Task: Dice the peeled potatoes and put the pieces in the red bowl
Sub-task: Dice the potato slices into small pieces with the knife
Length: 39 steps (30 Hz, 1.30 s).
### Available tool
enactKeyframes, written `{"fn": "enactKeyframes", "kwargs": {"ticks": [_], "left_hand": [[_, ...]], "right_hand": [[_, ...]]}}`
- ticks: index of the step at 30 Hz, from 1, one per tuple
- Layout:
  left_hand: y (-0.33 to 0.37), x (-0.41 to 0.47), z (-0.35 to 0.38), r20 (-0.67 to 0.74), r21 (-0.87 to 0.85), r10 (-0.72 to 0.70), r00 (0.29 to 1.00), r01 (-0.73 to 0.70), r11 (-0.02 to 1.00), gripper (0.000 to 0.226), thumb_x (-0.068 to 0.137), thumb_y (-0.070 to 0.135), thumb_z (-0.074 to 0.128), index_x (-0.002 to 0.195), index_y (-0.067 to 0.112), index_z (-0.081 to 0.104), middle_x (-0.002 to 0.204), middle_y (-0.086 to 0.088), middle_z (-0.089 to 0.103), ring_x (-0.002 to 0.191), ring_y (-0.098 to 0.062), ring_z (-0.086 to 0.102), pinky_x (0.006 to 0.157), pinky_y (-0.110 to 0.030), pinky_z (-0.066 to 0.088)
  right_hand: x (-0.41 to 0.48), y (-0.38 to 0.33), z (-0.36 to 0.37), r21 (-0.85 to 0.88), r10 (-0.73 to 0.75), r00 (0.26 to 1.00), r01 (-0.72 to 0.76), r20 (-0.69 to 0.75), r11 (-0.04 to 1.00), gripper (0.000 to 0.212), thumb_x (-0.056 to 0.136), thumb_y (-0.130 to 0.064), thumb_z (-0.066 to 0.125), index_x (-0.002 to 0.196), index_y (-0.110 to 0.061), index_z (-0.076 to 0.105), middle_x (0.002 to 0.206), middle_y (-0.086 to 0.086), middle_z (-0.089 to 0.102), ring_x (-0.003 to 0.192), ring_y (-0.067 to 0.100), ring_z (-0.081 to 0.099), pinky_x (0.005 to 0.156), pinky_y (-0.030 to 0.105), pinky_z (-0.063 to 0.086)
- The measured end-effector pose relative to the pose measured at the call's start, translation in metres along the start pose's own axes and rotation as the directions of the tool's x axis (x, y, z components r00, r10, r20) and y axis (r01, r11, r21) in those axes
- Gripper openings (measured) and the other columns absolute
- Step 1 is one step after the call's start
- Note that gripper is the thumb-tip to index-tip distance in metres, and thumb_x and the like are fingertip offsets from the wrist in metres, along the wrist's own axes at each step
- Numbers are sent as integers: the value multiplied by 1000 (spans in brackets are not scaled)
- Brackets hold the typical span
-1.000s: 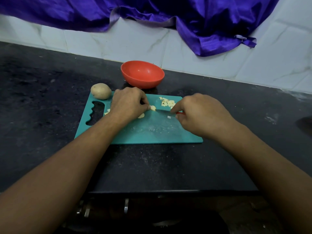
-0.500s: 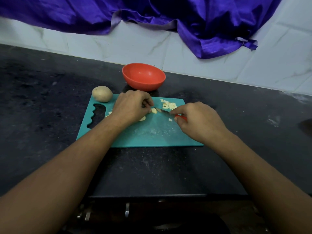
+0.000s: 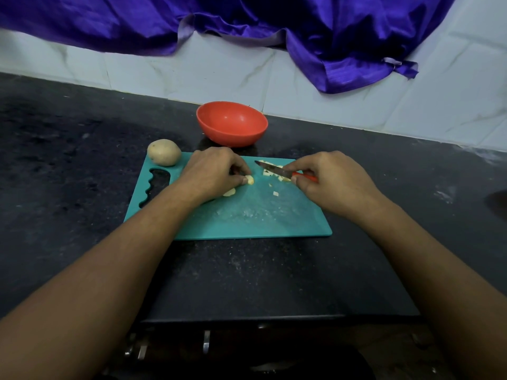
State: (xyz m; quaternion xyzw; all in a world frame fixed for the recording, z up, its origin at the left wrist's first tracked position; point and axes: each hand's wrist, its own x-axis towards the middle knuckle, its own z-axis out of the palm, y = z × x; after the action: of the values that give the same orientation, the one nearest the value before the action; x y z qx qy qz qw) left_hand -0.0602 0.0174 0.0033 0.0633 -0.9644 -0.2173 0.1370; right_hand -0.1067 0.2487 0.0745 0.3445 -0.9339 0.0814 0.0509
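Left hand (image 3: 214, 174) pinching potato (image 3: 249, 180) mid board (image 3: 247, 218), right hand (image 3: 329, 182) gripping knife (image 3: 274, 171): tuck fingers (image 3: 239, 169) clear, slice straight down.

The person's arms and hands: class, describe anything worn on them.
Nothing worn shows. The left hand and right hand are bare: no gloves, rings or watch. The left forearm and right forearm are bare to the picture's edge, no sleeve in view.
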Motion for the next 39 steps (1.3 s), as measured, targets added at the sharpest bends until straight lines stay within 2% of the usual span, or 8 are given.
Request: {"fn": "enactKeyframes", "kwargs": {"ticks": [4, 10, 16, 22, 27, 31, 34, 39], "left_hand": [[4, 0, 2, -44, 18, -26, 999, 27, 999, 15, 85, 52, 77, 95, 41, 79, 92, 18, 73, 93, -7, 65, 88, -42, 54], [13, -1, 10, -146, 42, -78, 986, 86, 995, 20, 86, 52, 77, 94, 35, 81, 91, 12, 74, 91, -13, 66, 73, -32, 46], [22, -3, 16, -212, 59, -125, 969, 141, 988, 18, 86, 51, 77, 90, 34, 80, 90, 13, 75, 92, -15, 68, 76, -34, 50], [20, -3, 9, -133, 36, -114, 985, 119, 992, 16, 89, 46, 76, 99, 35, 80, 91, 12, 74, 87, -13, 66, 74, -38, 55], [20, -1, 10, -128, 22, -141, 982, 145, 989, 11, 88, 43, 77, 93, 34, 80, 75, 17, 62, 81, -11, 61, 65, -33, 44], [20, 0, 11, -122, 12, -152, 981, 154, 988, 10, 87, 43, 77, 91, 34, 80, 77, 17, 65, 80, -11, 62, 64, -32, 44], [20, 1, 10, -116, 9, -146, 982, 148, 989, 10, 87, 43, 78, 89, 33, 80, 79, 16, 68, 80, -12, 63, 65, -33, 48], [19, 2, 11, -120, -3, -149, 982, 149, 989, 11, 85, 44, 80, 85, 33, 79, 69, 19, 62, 76, -10, 62, 63, -32, 46]], "right_hand": [[-2, -3, 1, 6, 47, 999, -47, -8, 999, 28, 98, -32, 60, 122, -41, 72, 90, -8, 70, 80, 18, 65, 67, 34, 51], [-4, -12, 5, -9, 73, 997, -73, -24, 997, 32, 99, -32, 59, 128, -40, 69, 107, -4, 72, 87, 19, 64, 68, 33, 47], [-8, -25, 16, 4, 88, 995, -87, -39, 996, 32, 99, -32, 57, 127, -42, 69, 113, -3, 71, 86, 20, 59, 67, 32, 41], [-8, -33, 21, -11, 96, 994, -97, -60, 995, 34, 99, -29, 55, 125, -43, 70, 107, -3, 70, 79, 18, 53, 64, 31, 37], [-5, -44, 19, -62, 111, 993, -113, -41, 992, 32, 97, -22, 56, 121, -38, 73, 99, 0, 69, 75, 21, 51, 61, 31, 38], [-2, -51, 23, -129, 91, 995, -96, -48, 987, 29, 95, -20, 57, 116, -31, 73, 94, 0, 67, 74, 23, 55, 58, 31, 39], [-2, -55, 21, -189, 44, 998, -53, -48, 981, 28, 95, -20, 56, 117, -28, 71, 81, -3, 54, 73, 23, 51, 60, 32, 38], [-10, -51, 13, -282, -5, 1000, 3, -7, 959, 25, 97, -20, 54, 116, -27, 69, 70, -6, 35, 56, 14, 32, 47, 30, 21]]}}
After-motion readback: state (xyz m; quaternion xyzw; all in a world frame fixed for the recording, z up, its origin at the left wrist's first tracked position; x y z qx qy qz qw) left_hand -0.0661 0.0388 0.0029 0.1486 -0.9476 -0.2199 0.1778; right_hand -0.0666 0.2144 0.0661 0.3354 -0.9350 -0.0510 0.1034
